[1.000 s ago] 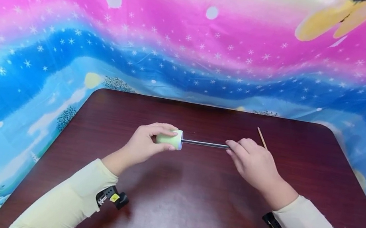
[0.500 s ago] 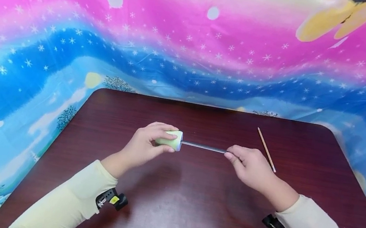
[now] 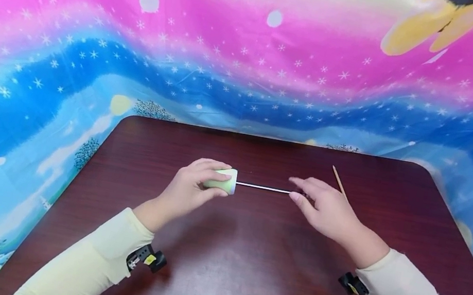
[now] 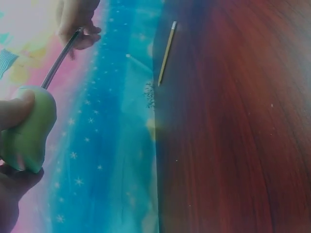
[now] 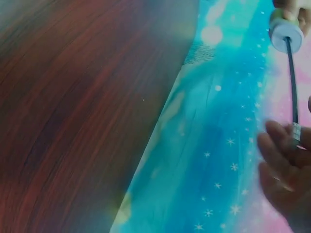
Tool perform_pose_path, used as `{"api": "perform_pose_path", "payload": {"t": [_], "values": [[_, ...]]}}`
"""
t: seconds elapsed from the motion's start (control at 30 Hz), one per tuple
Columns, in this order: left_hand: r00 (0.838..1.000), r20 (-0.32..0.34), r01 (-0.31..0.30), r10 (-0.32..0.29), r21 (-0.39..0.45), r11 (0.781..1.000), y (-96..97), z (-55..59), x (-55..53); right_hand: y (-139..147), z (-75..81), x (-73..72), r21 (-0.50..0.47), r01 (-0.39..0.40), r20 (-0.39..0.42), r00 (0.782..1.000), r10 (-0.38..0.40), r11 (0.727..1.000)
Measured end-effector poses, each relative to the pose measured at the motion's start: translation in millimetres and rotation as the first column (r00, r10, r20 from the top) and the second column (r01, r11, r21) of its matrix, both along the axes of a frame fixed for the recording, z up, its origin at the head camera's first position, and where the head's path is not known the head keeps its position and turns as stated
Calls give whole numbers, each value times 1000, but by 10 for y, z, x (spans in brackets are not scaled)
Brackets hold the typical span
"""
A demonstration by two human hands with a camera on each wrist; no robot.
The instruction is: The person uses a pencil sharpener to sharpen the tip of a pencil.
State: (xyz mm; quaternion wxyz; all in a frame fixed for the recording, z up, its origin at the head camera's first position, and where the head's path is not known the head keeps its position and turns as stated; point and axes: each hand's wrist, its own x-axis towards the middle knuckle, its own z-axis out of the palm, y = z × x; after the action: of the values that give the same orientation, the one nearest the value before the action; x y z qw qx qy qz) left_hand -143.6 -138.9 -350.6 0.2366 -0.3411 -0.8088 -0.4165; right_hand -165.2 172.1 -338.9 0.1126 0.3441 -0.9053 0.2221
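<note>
My left hand point(image 3: 190, 184) grips a green, pear-shaped pencil sharpener point(image 3: 220, 180), thumb on one side and fingers on the other. Its pale round end face point(image 5: 285, 36) points toward the right hand. A dark pencil point(image 3: 262, 188) sticks straight out of that face, level above the table. At the pencil's far end, my right hand point(image 3: 330, 207) has its thumb against the shaft, with the index finger reaching forward past it. The right wrist view shows a silver-banded tip among the blurred right fingers point(image 5: 277, 150).
A yellow pencil point(image 3: 339, 180) lies on the dark red-brown table point(image 3: 245, 264), partly hidden behind the right hand in the head view. Beyond the table's far edge hangs a pink and blue patterned cloth point(image 3: 232, 63). Each wrist wears a black camera mount point(image 3: 147, 258).
The right fingers have rolled about the dark pencil's end, the index finger now stretched farther forward than half a second ago. My left hand and the sharpener stay nearly still.
</note>
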Motion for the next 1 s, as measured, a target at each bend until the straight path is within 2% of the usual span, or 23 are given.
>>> {"api": "perform_pose_path", "payload": {"t": [0.03,0.07,0.1,0.2,0.27,0.3,0.33,0.4,0.47,0.53,0.6,0.7,0.73,0.77,0.8,0.87,0.93,1.0], "values": [[998,57,-12,11,17,1000,-4,9,5,-2,-17,2,11,-11,-92,996,12,1000],[992,124,-25,20,39,999,-9,14,10,-6,-36,1,12,-30,-189,982,31,999],[981,193,-38,25,61,997,-15,23,15,-12,-57,-4,15,-46,-281,959,48,999],[933,361,-58,10,123,991,-24,48,22,-39,-110,-15,20,-91,-486,870,89,996],[898,440,-62,-14,158,985,-27,59,23,-66,-143,-19,13,-114,-578,810,100,993],[887,461,-60,-26,171,984,-29,63,23,-78,-155,-17,12,-122,-604,790,105,992],[882,470,-57,-32,175,983,-31,64,20,-89,-162,-11,9,-133,-622,775,109,991],[877,479,-51,-40,177,983,-32,72,19,-106,-172,4,4,-150,-636,763,119,989],[877,479,-44,-45,173,984,-33,73,19,-115,-176,24,-5,-169,-621,773,130,986],[881,470,-32,-53,170,985,-29,67,19,-114,-170,50,-12,-175,-565,814,138,984],[899,435,-16,-54,157,987,-24,54,20,-110,-154,79,-32,-184,-460,875,149,982],[945,323,14,-56,131,991,-13,38,26,-100,-104,116,-92,-175,-206,966,153,980],[963,263,23,-52,112,993,-10,35,27,-95,-82,123,-119,-160,-100,984,149,980],[980,192,32,-48,87,996,-7,35,28,-89,-58,125,-142,-137,6,990,139,980],[991,120,43,-51,66,997,-3,36,27,-80,-34,123,-161,-106,118,985,126,981],[998,-26,60,-59,13,998,6,39,24,-59,7,105,-185,-47,310,945,104,982],[986,-148,69,-74,-36,997,15,34,16,-35,34,82,-182,-3,455,886,87,983],[974,-206,78,-89,-61,995,20,25,10,-20,40,57,-163,12,533,843,78,987]]}}
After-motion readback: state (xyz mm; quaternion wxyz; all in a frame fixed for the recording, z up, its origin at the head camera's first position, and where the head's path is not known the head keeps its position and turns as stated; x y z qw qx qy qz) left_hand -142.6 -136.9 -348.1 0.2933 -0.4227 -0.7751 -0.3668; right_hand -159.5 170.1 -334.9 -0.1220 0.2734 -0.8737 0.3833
